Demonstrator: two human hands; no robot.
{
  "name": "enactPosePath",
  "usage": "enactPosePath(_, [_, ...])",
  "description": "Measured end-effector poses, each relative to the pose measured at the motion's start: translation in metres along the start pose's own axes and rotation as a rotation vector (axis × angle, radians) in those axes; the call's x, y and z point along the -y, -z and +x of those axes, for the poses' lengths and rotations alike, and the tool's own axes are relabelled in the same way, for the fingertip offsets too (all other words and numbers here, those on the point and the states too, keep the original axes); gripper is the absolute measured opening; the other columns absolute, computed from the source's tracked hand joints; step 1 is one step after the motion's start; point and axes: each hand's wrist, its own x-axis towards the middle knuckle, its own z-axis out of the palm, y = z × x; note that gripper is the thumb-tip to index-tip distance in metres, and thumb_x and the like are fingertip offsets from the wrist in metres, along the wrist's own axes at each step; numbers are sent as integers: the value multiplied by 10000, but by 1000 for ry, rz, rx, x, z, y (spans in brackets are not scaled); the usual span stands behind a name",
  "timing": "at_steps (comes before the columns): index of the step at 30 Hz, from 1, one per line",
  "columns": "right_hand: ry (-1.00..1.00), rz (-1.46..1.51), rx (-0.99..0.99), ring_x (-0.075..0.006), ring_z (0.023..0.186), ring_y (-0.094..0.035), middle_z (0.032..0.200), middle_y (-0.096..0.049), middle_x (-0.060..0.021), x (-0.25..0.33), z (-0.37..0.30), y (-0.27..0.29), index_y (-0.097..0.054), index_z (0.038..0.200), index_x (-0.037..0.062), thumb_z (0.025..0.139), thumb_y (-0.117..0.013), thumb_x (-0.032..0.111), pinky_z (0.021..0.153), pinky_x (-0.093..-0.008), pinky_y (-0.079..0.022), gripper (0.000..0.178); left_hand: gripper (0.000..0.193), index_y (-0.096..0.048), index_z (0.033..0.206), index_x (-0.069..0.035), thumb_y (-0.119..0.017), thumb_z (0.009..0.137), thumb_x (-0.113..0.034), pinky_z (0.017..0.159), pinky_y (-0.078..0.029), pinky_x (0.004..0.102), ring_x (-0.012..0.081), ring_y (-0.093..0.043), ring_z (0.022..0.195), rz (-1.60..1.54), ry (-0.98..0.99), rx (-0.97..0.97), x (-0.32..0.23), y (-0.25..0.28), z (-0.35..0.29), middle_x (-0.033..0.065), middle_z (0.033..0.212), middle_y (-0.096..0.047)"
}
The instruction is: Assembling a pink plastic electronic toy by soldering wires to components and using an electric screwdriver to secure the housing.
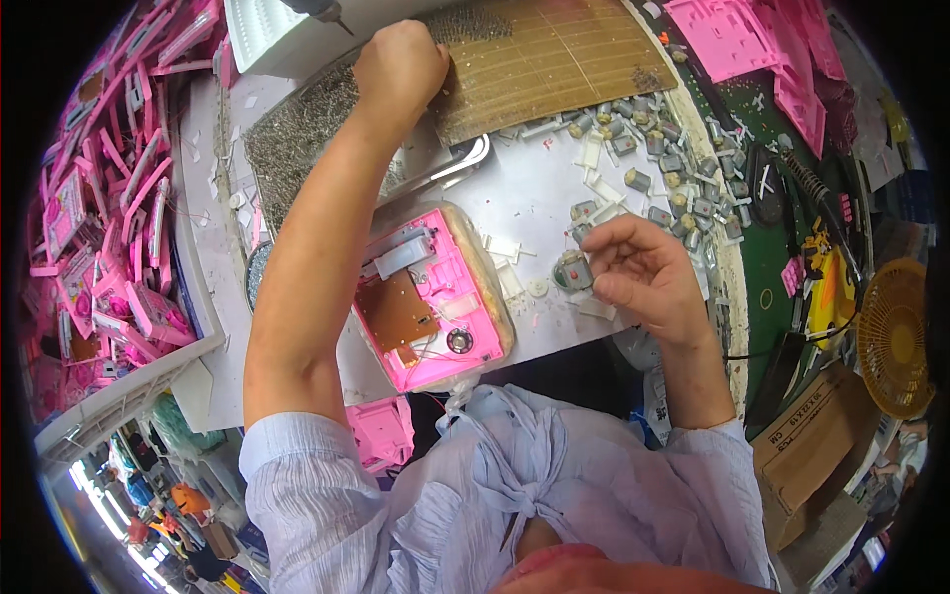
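My left hand (401, 69) reaches to the far side of the bench, over a tray of small screws (297, 139). Its fingers are curled into a fist, and whatever they pinch is hidden. My right hand (643, 277) hovers with thumb and forefinger apart beside a small grey motor (573, 270), which lies near the fingertips. Between my arms an open pink plastic housing (467, 309) rests in a padded holder (492, 287). Inside it are a grey part (401, 254), a round black speaker (459, 341) and thin wires.
Several loose motors (638, 180) and white plastic pieces (505, 247) spread across the right side. An electric screwdriver (332, 12) hangs at the top beside a white bin (272, 45). Pink housings (148, 307) fill a crate at left. A brown fan (894, 337) stands at right.
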Motion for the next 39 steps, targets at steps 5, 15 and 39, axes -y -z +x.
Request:
enactPosePath(5, [69,-94,-86,-62,880,-593,962,-632,-23,11,-6,1,-613,1255,-30,902,-720,-13,765,-199,-477,369,226,-710,785,105,-662,805,-115,816,-561,516,465,-698,860,-68,-6,-155,-2,-8,3,324,838,-685])
enactPosePath(15, [99,-1036,-225,-286,822,-583,910,-595,-124,0,-17,4,-651,1318,85,916,-637,50,767,-339,-485,404,135,-675,863,35,-676,818,-92,754,-548,494,432,-684,811,-85,-291,-327,6,-4,-19,249,823,-690])
enactPosePath(39, [-176,-375,89,-39,779,-557,883,-615,18,-14,-7,-63,-594,1400,29,924,-681,6,661,-197,-456,484,208,-690,1038,13,-778,850,11,683,-594,289,176,-735,794,-1254,120,82,-21,68,-321,112,917,-739])
